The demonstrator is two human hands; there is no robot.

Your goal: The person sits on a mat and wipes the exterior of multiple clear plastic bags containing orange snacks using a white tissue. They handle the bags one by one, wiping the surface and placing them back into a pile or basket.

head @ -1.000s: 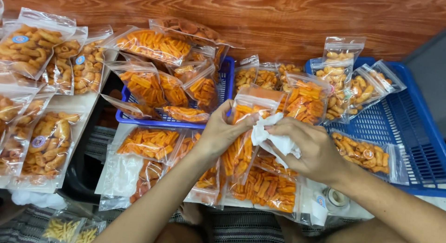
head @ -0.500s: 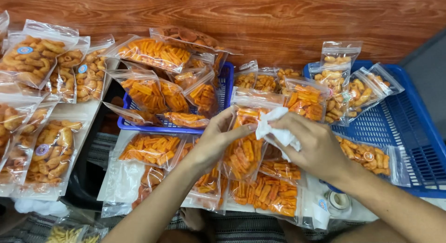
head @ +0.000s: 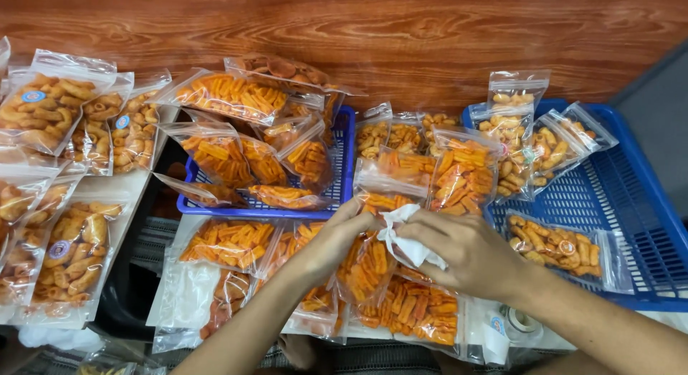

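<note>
Wood-grain wall backs a low spread of clear snack bags. At centre the left hand (head: 333, 239) pinches the upper edge of one bag (head: 369, 264) of orange sticks, holding it upright over other bags lying flat. Beside it, the right hand (head: 466, 253) clasps a crumpled white tissue (head: 405, 239) against that bag's top (touching it). Behind sit two blue baskets: one (head: 344, 156) heaped with bags, one (head: 631, 210) at right.

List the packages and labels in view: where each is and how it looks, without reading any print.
Clear pouch of orange sticks: centre, held by left hand.
White cloth: in right hand.
Round blue-rimmed sticker: on upper-left pouch.
Pale curl-snack pouches: upright, in right blue basket.
</note>
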